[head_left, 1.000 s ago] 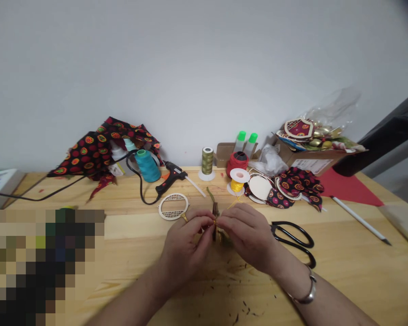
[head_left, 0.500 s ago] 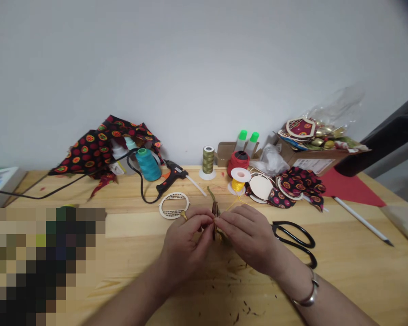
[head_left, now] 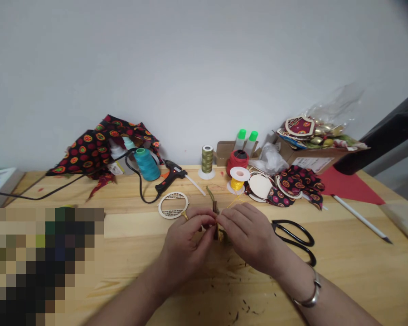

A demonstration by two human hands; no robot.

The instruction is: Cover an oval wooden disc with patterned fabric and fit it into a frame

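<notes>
My left hand point(head_left: 190, 237) and my right hand point(head_left: 250, 235) meet at mid-table, fingertips pinched together. Between them is a thin dark brown piece point(head_left: 215, 206), seen edge-on; its kind I cannot make out. An olive green cord point(head_left: 210, 192) sticks up from its top. Yellow thread point(head_left: 230, 204) runs from my right fingers toward a yellow thread spool point(head_left: 237, 184) standing just behind. Both hands are closed on the piece, which the fingers largely cover. Beside my right wrist lie black-handled scissors point(head_left: 297, 233), with their blades hidden. An oval wooden lattice frame point(head_left: 163, 209) is near my left hand.
A glue gun point(head_left: 172, 174), a teal thread cone point(head_left: 147, 164), an olive spool point(head_left: 207, 160) and a red spool point(head_left: 236, 159) stand at the back. Patterned fabric point(head_left: 78, 151) is at left. A filled cardboard box point(head_left: 313, 158) and a white pencil point(head_left: 360, 218) are at right.
The brown piece has turned slightly and looks narrower edge-on. My fingertips have shifted a little on it. Both hands stay at nearly the same place.
</notes>
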